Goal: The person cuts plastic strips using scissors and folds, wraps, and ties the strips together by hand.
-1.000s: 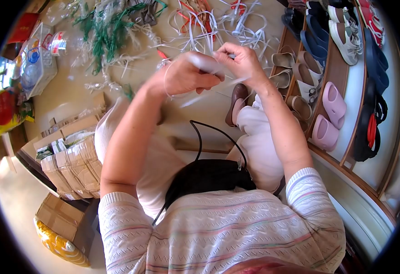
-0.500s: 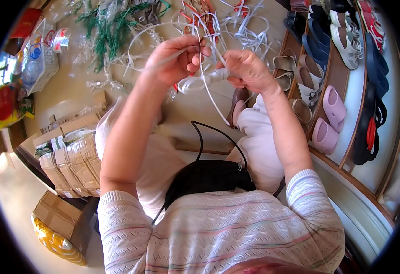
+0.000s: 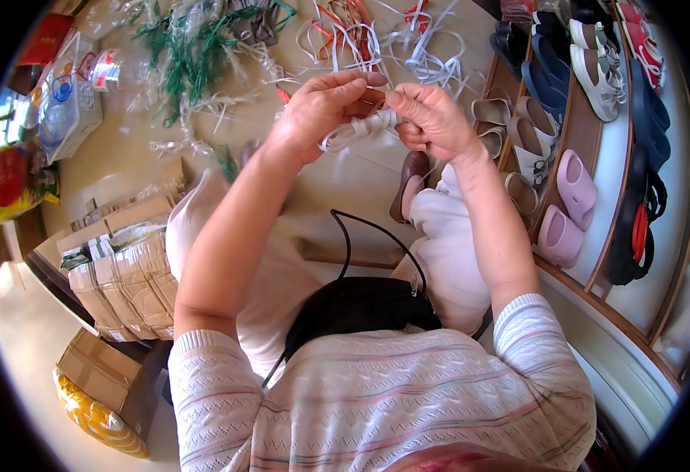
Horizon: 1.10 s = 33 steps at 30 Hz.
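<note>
Cord (image 3: 358,132), white and wound into a small bundle, lies between the two hands, in mid-air above the floor (image 3: 337,189). Right hand (image 3: 438,122) pinches the bundle's right end, thumb and fingers closed on it. Left hand (image 3: 321,110) is narrow, fingers curled toward the right hand at the bundle's other end; whether it grips a strand cannot be told. Just beyond the hands, white strips (image 3: 431,59) and orange strips (image 3: 354,31) spread on the floor; green strings (image 3: 180,67) lie beyond the left hand, to its left. Right of the right hand stands a rack (image 3: 575,134) of shoes (image 3: 593,79). Nearer the body than both hands is a black bag (image 3: 357,307).
</note>
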### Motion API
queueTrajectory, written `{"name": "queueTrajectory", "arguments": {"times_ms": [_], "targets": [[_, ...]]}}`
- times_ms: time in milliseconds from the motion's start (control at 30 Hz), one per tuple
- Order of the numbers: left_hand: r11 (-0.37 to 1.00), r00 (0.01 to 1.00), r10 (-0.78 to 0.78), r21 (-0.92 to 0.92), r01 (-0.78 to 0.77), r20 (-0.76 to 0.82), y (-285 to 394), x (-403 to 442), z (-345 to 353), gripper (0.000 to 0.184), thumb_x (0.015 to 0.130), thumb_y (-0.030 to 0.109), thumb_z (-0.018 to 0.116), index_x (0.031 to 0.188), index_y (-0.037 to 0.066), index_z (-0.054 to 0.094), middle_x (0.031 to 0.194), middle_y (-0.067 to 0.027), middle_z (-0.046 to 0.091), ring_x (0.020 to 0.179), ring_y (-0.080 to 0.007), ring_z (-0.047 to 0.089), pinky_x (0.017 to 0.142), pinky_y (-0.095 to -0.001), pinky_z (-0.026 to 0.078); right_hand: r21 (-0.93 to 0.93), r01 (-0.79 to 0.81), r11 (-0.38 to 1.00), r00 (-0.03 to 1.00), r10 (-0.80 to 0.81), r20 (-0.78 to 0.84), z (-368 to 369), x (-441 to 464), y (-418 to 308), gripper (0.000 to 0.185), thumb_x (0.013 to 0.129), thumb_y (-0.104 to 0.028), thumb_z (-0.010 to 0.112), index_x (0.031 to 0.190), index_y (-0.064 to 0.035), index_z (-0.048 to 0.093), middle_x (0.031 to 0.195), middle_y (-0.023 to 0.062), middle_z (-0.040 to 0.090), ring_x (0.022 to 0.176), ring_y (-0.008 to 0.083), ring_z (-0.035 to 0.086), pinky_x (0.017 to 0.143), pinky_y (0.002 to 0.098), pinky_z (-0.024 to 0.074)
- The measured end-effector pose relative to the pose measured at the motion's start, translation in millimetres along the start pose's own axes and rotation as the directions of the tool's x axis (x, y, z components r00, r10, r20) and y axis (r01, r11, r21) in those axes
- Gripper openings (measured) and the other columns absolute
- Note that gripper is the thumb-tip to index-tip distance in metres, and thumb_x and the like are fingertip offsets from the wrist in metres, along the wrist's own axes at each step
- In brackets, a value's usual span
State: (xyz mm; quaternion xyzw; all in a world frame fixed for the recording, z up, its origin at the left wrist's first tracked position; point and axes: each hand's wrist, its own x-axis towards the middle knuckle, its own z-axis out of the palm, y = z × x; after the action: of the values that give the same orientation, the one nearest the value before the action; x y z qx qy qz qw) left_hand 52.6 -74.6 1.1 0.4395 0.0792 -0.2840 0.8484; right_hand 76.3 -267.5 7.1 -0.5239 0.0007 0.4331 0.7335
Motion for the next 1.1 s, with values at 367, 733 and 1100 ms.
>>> {"name": "queueTrajectory", "arguments": {"times_ms": [367, 733, 1100], "targets": [[0.961, 0.993, 0.110, -0.252, -0.119, -0.047, -28.9, 9.1, 4.2, 0.020, 0.089, 0.015, 0.046, 0.097, 0.001, 0.058, 0.080, -0.0072, 0.059, 0.062, -0.0127, 0.050, 0.058, -0.0253, 0.040, 0.365, 0.024, 0.931, 0.999, -0.032, 0.013, -8.4, 4.1, -4.5, 0.021, 0.090, -0.031, 0.050, 0.088, -0.0108, 0.052, 0.056, -0.0037, 0.035, 0.040, 0.0034, 0.027, 0.036, 0.0189, 0.0231], [0.261, 0.852, 0.523, 0.957, -0.130, -0.027, -44.8, 1.8, 36.1, 0.018, 0.085, 0.017, 0.051, 0.091, 0.002, 0.058, 0.068, -0.0177, 0.058, 0.060, -0.0318, 0.056, 0.055, -0.0377, 0.045, 0.036, 0.255, 0.966, 0.870, -0.214, -0.444, 9.8, 16.7, 6.7, 0.024, 0.084, -0.029, 0.060, 0.079, -0.0077, 0.051, 0.057, -0.0015, 0.045, 0.044, 0.0046, 0.036, 0.041, 0.0216, 0.0299], [0.437, 0.939, 0.282, 0.898, 0.058, -0.198, 29.0, -11.4, -10.7, 0.025, 0.079, 0.023, 0.064, 0.082, -0.002, 0.064, 0.066, -0.0024, 0.060, 0.060, -0.0052, 0.048, 0.055, -0.0236, 0.041, -0.327, -0.022, 0.945, 0.999, 0.034, 0.030, -0.6, 5.7, -1.1, 0.020, 0.086, -0.023, 0.058, 0.074, -0.0069, 0.055, 0.052, -0.0062, 0.041, 0.039, 0.0027, 0.032, 0.035, 0.0193, 0.0243]]}}
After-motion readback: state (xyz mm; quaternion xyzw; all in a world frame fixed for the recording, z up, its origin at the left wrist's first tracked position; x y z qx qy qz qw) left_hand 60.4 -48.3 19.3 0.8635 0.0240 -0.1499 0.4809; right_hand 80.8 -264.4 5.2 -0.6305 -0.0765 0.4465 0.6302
